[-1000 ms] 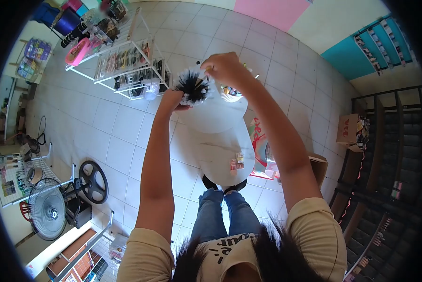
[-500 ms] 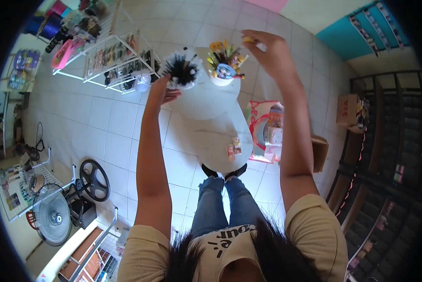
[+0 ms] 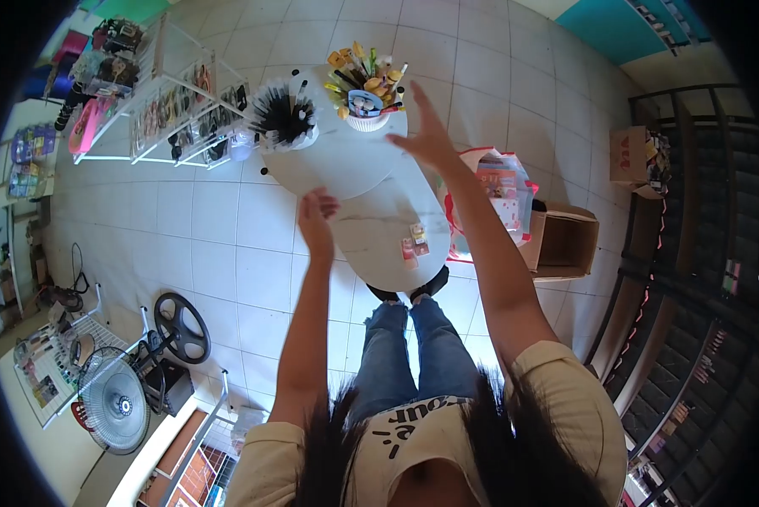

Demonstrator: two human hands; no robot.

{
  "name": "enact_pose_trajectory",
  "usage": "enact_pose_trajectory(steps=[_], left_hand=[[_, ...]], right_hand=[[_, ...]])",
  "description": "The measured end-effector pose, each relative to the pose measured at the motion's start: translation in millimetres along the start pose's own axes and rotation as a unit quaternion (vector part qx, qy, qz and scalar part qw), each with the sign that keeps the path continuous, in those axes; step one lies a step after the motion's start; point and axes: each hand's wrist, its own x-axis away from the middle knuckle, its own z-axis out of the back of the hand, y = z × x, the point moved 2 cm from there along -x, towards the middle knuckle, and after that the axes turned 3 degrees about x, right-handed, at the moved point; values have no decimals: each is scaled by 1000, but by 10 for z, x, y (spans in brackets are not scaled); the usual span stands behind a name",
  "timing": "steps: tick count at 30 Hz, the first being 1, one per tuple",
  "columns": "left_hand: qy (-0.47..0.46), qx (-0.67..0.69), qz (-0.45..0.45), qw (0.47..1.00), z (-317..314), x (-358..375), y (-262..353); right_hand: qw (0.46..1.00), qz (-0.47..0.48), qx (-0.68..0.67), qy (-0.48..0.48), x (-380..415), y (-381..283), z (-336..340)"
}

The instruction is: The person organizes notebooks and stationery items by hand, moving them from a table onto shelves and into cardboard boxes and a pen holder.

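Note:
My right hand (image 3: 428,135) is just right of a white ribbed cup (image 3: 367,123) on the table, its fingers spread and nothing in them. Pens (image 3: 371,72) with yellow toppers, along with other pens, stand packed in that cup. A light-blue round piece (image 3: 364,103) sits at the cup's front. My left hand (image 3: 318,211) hovers over the left edge of the marble-look table (image 3: 375,215), fingers loosely bent and slightly blurred, holding nothing I can see. Beyond it stands a white-rimmed container (image 3: 305,139) full of black pens (image 3: 283,114).
Two small pink-and-white packets (image 3: 415,243) lie near the table's front. Right of the table are a red-trimmed clear bag (image 3: 502,198) and an open cardboard box (image 3: 569,243). A white wire rack (image 3: 164,127) stands left, with a fan (image 3: 116,401) farther down. Dark shelves line the right.
My right hand has come down beside the cup, and the small yellow thing it held is out of its fingers. My left hand has pulled back from the black pens toward me.

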Motion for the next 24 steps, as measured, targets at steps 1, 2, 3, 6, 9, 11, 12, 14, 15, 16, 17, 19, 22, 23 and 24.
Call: enact_pose_trajectory(steps=[1,2,3,6,9,11,12,14,15,16,17,19,22,23,24], left_hand=[[-14,-4,6,1000,-43,111,-182],[-29,-7,13,999,-71,225,-377],[-52,-17,33,998,-95,346,-538],[-109,-47,105,987,-56,696,-949],[-142,-91,175,970,10,921,-1253],[-175,-133,241,945,77,1040,-1455],[-199,-176,234,935,133,1075,-1580],[-245,-257,213,910,224,1105,-1786],[-266,-351,190,877,221,1091,-1726],[-269,-382,172,867,185,1114,-1693],[-271,-412,152,857,145,1115,-1654],[-257,-431,131,855,61,1086,-1699],[-222,-434,113,866,-118,1074,-1860],[-217,-452,96,860,-210,1094,-1869],[-211,-470,78,854,-302,1107,-1881]], right_hand=[[992,-28,110,-50,14,-62,-78],[994,-42,92,-50,6,-60,-161],[994,-56,75,-51,-20,-38,-244],[993,-83,54,-59,-110,-12,-369],[994,-83,44,-52,-196,27,-418],[996,-70,30,-49,-252,92,-475],[997,-63,24,-47,-261,93,-470],[997,-64,49,-15,-214,87,-388],[997,-56,51,21,-108,121,-341],[996,-45,55,58,7,202,-301],[995,-61,-1,83,221,274,-255],[976,-200,53,61,828,603,-193],[932,-320,168,-42,1985,1166,-347],[915,-357,177,-64,2313,1278,-391],[897,-392,185,-85,2561,1326,-427]])
